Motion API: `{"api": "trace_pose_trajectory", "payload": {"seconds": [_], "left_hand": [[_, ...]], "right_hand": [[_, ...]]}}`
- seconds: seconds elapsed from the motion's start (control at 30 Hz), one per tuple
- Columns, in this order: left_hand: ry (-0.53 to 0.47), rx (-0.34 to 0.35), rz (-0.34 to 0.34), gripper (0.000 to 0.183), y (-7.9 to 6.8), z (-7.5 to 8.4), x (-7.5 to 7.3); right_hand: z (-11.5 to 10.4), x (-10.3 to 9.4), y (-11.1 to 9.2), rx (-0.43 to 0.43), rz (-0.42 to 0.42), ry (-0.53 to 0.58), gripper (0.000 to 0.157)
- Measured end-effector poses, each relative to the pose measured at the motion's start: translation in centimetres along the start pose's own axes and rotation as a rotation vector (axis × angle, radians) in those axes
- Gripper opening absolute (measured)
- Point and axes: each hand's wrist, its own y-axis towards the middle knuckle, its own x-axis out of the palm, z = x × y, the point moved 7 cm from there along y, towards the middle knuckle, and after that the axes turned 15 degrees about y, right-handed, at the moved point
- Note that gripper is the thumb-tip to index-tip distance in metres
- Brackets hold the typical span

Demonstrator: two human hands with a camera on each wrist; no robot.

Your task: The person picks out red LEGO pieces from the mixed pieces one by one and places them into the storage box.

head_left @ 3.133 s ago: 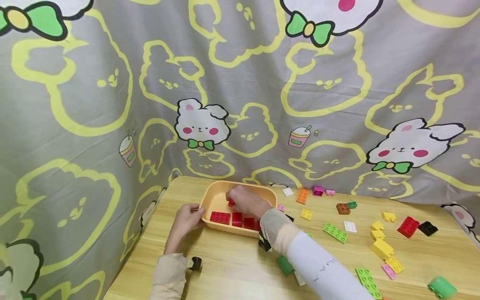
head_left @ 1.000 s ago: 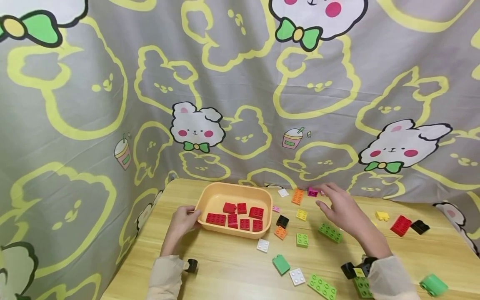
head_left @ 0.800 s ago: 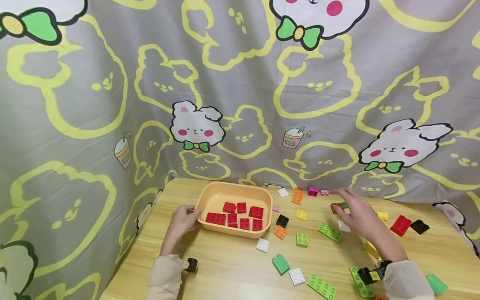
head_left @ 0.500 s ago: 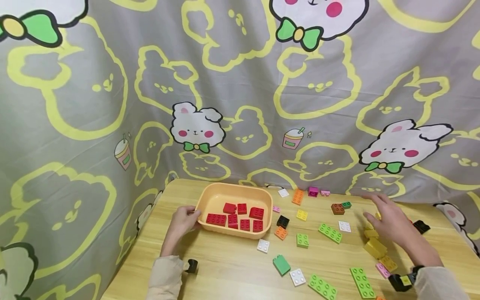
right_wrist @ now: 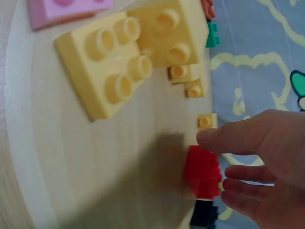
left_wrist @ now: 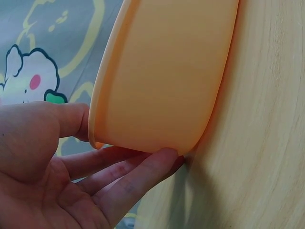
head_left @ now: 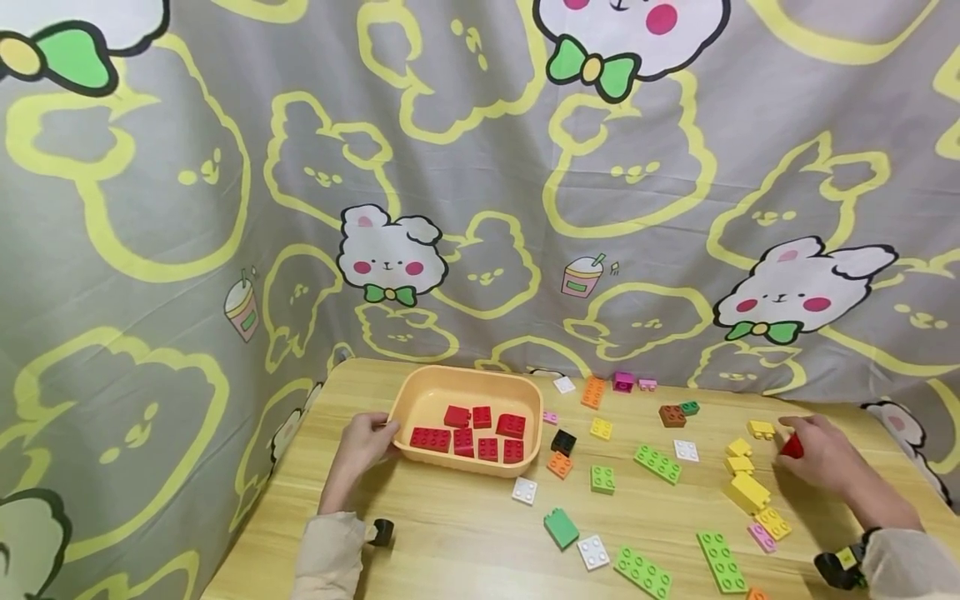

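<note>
My left hand (head_left: 365, 444) holds the left end of a light orange plastic tray (head_left: 527, 457), thumb over the rim and fingers beneath it, as the left wrist view (left_wrist: 157, 81) shows. Several red toy bricks (head_left: 431, 439) lie inside the tray. At the far right, my right hand (head_left: 823, 452) is at another red toy brick (head_left: 792, 447), which it partly covers. In the right wrist view the thumb is at one edge of this brick (right_wrist: 202, 172) and the spread fingers are beside it.
Yellow bricks (head_left: 747, 492) lie left of the right hand, a pink brick (head_left: 762, 537) near them. In the right wrist view a black brick (right_wrist: 203, 214) sits beside the red one. Green, white, orange and brown bricks are scattered between tray and right hand. A patterned curtain (head_left: 480, 167) closes off the back.
My right hand left the tray, passed over the bricks at the back, and moved right and down to the red brick. The left hand stays on the tray.
</note>
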Motion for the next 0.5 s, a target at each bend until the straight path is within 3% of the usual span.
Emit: {"api": "trace_pose_trajectory", "payload": {"seconds": [0.33, 0.5], "left_hand": [[0.001, -0.003, 0.004, 0.034, 0.0, -0.2, 0.2], [0.008, -0.01, 0.018, 0.035, 0.2, -0.4, 0.1]], "right_hand": [[1.5, 0.8, -0.1, 0.049, -0.027, -0.024, 0.06], [1.4, 0.7, 0.3, 0.023, -0.03, -0.05, 0.051]]}}
